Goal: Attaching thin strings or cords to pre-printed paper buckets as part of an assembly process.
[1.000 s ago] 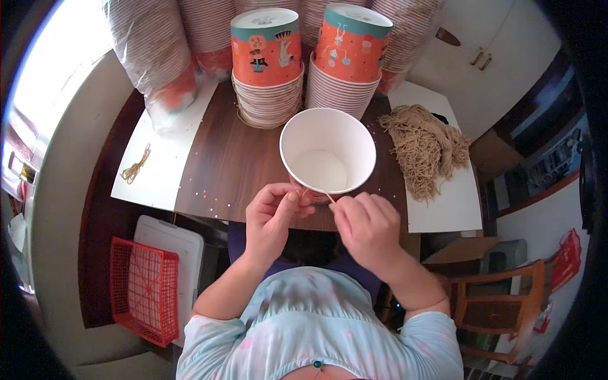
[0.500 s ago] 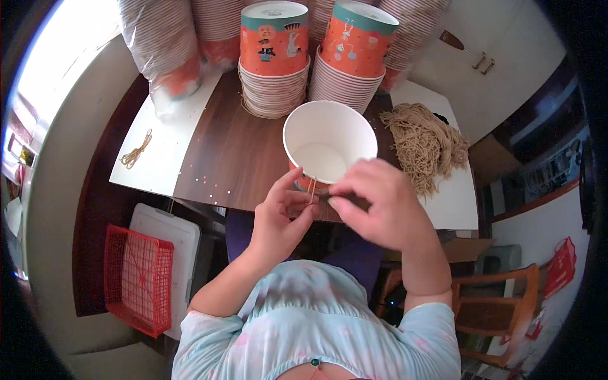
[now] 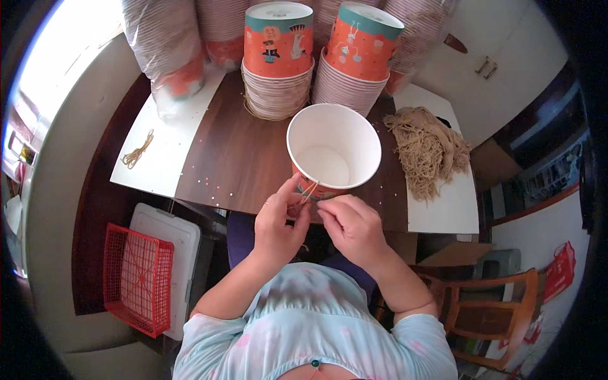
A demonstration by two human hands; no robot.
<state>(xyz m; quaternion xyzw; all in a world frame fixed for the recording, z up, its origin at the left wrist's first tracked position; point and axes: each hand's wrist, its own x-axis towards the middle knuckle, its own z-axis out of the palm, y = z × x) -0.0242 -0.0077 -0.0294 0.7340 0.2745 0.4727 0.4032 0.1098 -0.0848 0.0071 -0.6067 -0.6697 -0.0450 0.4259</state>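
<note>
A large paper bucket (image 3: 339,142), white inside and orange outside, leans on the table's near edge with its mouth turned toward me. A thin tan cord (image 3: 310,189) comes from its near rim as a narrow loop. My left hand (image 3: 278,214) pinches this cord between thumb and fingers, close against the bucket wall. Beside it my right hand (image 3: 352,228) is closed, thumb and forefinger pressed together near the cord's lower end. What lies in those fingertips is too small to make out.
Behind stand upturned stacks of orange and green buckets (image 3: 278,44), several in plastic wrap. A heap of tan cords (image 3: 423,149) lies at the table's right, a small cord bundle (image 3: 139,150) at its left. A red basket (image 3: 138,278) and a wooden chair (image 3: 494,310) flank me.
My right hand has moved down and left, in toward my left hand, and is no longer blurred. The cord loop now slants down to the left instead of hanging straight.
</note>
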